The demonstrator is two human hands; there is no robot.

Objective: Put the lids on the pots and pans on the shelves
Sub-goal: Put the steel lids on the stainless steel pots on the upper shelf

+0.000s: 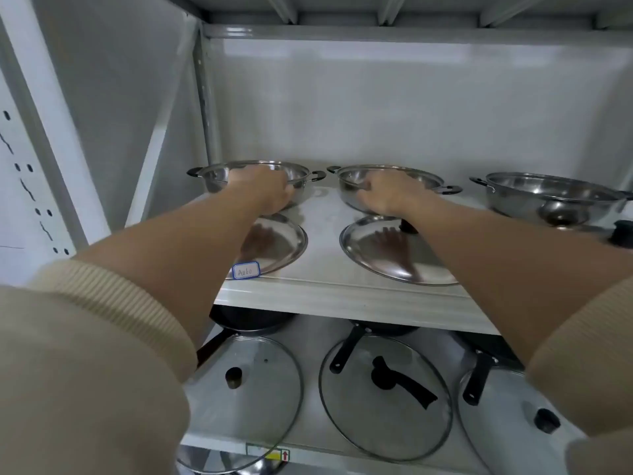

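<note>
Head view: steel lids lie unplaced on the upper shelf [342, 299], near its edge, before open pots.
Left lid [277, 243] and right lid [387, 252] could be knocked off by forearms. Left hand [265, 190] curls on the left pot [253, 176], right hand [383, 197] on the middle pot [390, 185]; whether either grip has closed cannot be told; fingertips hidden, a third pot [555, 197] partly cut off.

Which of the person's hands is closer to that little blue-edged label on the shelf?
Left. The left hand is at the left pot, behind the label and the left lid. The right hand is at the middle pot, farther to the right.
</note>
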